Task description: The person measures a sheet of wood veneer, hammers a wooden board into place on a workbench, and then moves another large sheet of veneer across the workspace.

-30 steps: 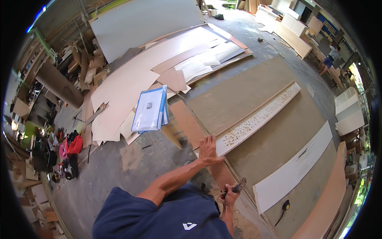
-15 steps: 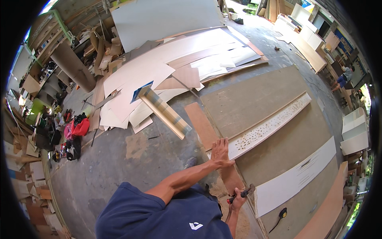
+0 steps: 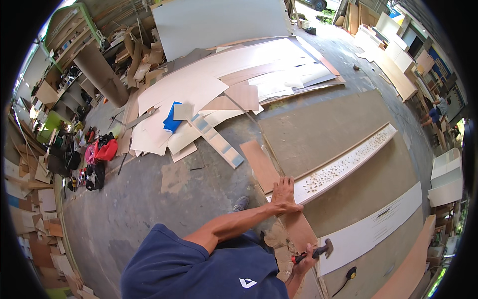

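Observation:
My left hand (image 3: 284,196) presses on a narrow brown wooden strip (image 3: 300,232), its fingers and thumb apart. Its fingers lie by the near end of a long white strip (image 3: 318,184) dotted with dark specks. In my right hand (image 3: 304,260), lower down, is a hammer (image 3: 327,248) with a dark head and a black and red handle. The hammer head is just beyond the wooden strip's edge, over the corner of a white panel (image 3: 366,229) with dark streaks. Any nail under my fingers is hidden.
A large brown board (image 3: 323,124) lies beneath the strips. A tape measure (image 3: 351,272) lies at the lower right. Beyond are cut sheets (image 3: 184,94), a striped strip (image 3: 217,142), a blue piece (image 3: 173,117) and bags (image 3: 105,148). A person (image 3: 439,108) is far right.
The view has shifted slightly. My right hand has turned the hammer and its head is farther right. The striped strip and blue piece, earlier tilted together, now look flatter and apart.

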Available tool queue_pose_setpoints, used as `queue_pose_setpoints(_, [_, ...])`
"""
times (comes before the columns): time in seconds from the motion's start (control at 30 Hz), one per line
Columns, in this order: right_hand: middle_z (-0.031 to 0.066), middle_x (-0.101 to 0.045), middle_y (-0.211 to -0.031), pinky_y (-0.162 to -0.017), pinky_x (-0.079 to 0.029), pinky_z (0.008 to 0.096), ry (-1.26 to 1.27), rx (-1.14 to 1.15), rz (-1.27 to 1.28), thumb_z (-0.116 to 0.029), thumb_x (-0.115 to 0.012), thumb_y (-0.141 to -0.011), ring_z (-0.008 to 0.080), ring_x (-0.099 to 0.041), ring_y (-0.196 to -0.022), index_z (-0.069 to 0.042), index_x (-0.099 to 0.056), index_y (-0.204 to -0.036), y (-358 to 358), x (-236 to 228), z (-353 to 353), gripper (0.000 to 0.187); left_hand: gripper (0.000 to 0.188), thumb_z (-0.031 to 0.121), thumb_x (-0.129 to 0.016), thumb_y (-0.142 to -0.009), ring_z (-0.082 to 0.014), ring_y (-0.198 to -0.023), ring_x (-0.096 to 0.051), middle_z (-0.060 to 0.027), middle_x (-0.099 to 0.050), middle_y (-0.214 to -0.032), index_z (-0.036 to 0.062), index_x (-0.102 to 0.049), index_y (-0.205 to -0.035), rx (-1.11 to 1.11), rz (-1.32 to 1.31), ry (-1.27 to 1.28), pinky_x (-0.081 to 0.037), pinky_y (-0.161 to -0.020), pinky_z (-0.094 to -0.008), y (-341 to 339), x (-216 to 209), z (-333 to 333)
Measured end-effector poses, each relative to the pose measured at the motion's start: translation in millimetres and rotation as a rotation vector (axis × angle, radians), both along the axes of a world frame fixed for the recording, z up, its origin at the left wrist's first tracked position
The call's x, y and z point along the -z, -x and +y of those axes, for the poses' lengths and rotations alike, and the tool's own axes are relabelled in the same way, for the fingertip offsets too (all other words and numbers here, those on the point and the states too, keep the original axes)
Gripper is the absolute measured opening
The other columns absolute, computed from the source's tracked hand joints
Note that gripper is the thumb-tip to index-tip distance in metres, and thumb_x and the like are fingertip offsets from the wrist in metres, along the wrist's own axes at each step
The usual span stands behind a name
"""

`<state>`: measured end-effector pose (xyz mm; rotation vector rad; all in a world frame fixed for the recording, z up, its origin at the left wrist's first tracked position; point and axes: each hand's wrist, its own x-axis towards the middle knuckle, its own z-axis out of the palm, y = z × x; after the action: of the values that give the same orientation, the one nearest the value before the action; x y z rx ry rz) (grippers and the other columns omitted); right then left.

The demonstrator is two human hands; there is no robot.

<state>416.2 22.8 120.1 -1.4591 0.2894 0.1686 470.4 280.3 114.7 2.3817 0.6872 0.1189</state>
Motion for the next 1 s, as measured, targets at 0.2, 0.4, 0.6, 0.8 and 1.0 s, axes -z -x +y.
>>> queue_pose_setpoints(0.2, [0.0010,-0.058,-0.078,-0.054,-0.047,0.0254,-0.120,-0.032,-0.129,-0.021,-0.062,-0.093,0.0093,-0.056,-0.062,-0.005,-0.057,-0.097,2.5,-118.1,3.2,0.017,0.099,0.053,-0.078,-0.055,-0.0327,-0.115,-0.051,-0.0202,-0.054,-0.122,-0.0066,-0.052,-0.129,-0.052,0.090,0.205,-0.043,-0.094,-0.0421,-1.8,-35.0,-26.5])
queue_pose_setpoints(0.4, [-0.0006,-0.051,-0.066,-0.041,-0.040,0.0229,0.088,-0.087,-0.205,-0.036,-0.063,-0.097,0.0085,-0.050,-0.047,-0.004,-0.057,-0.102,-16.8,-116.1,-1.3,0.033,0.037,0.034,-0.064,-0.088,-0.0190,-0.082,-0.069,-0.0093,-0.070,-0.096,0.0047,-0.068,-0.110,0.053,0.029,1.593,-0.056,-0.073,-0.0298,39.8,4.2,-17.2])
queue_pose_setpoints(0.6, [0.0055,-0.062,-0.075,-0.049,-0.048,0.0257,0.288,0.035,-0.025,-0.025,-0.064,-0.096,0.0126,-0.057,-0.052,-0.002,-0.059,-0.102,3.5,-3.5,11.6,0.025,0.036,0.032,-0.053,-0.099,-0.0156,-0.077,-0.066,-0.0053,-0.068,-0.094,0.0021,-0.063,-0.116,0.001,0.037,1.583,-0.055,-0.069,-0.0311,74.6,80.0,-8.9])
queue_pose_setpoints(0.8, [0.0117,-0.065,-0.073,-0.042,-0.047,0.0278,0.050,-0.023,0.278,-0.031,-0.057,-0.098,0.0173,-0.062,-0.049,0.000,-0.058,-0.099,0.1,18.4,36.1,0.031,0.048,0.029,-0.053,-0.096,-0.0164,-0.087,-0.064,-0.0053,-0.065,-0.107,0.0062,-0.049,-0.138,0.207,0.099,1.510,-0.053,-0.075,-0.0312,82.0,40.6,-4.7])
queue_pose_setpoints(1.0, [0.0143,-0.063,-0.076,-0.043,-0.054,0.0365,-0.466,0.380,0.224,-0.032,-0.052,-0.101,0.0271,-0.067,-0.053,0.001,-0.054,-0.093,-21.9,43.9,71.5,0.034,0.051,0.031,-0.055,-0.092,-0.0171,-0.097,-0.062,-0.0066,-0.063,-0.111,0.0049,-0.050,-0.135,0.126,0.292,1.386,-0.051,-0.084,-0.0329,80.7,-4.0,3.4])
